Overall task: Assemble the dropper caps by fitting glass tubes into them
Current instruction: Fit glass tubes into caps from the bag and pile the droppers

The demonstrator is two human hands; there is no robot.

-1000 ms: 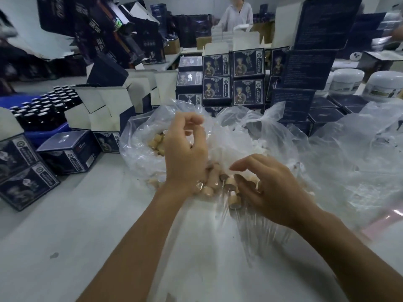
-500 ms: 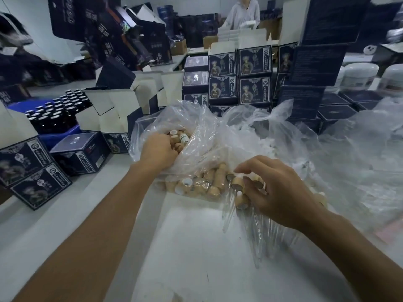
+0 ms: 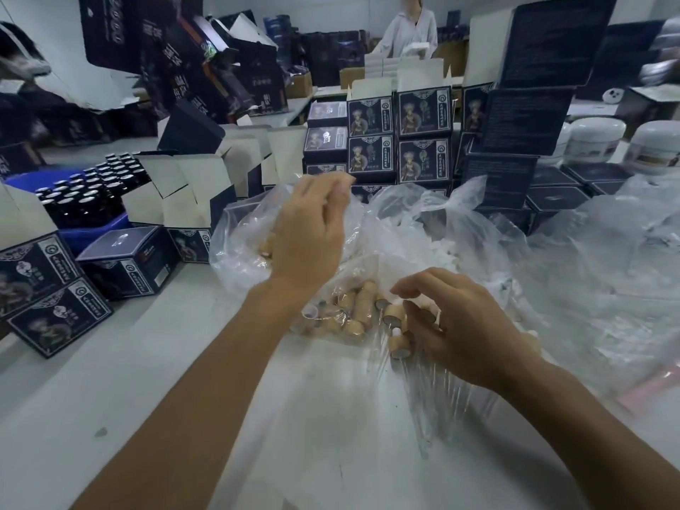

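Wood-coloured dropper caps [image 3: 362, 307] lie in a clear plastic bag [image 3: 239, 252] at the middle of the white table [image 3: 110, 399]. My left hand [image 3: 312, 233] is raised over the bag's left side with its back toward me. Its fingers are curled and blurred, and whatever they hold is hidden. My right hand [image 3: 463, 333] rests on the table just right of the caps and grips a bundle of assembled droppers [image 3: 395, 323]. Their caps poke out past the fingers. Their glass tubes [image 3: 427, 417] run toward me under the palm.
Dark printed boxes [image 3: 401, 138] are stacked behind the bag, with more [image 3: 48, 288] at the left. A blue crate of dark bottles [image 3: 84, 196] stands far left, and open cartons [image 3: 191, 185] stand beside it. More crumpled plastic [image 3: 607, 270] covers the right. White jars [image 3: 596, 138] and a person [image 3: 408, 31] are at the back.
My left hand dipped into the bag's left side, then rose out of it and now hovers above the bag. My right hand has stayed put with its bundle of droppers.
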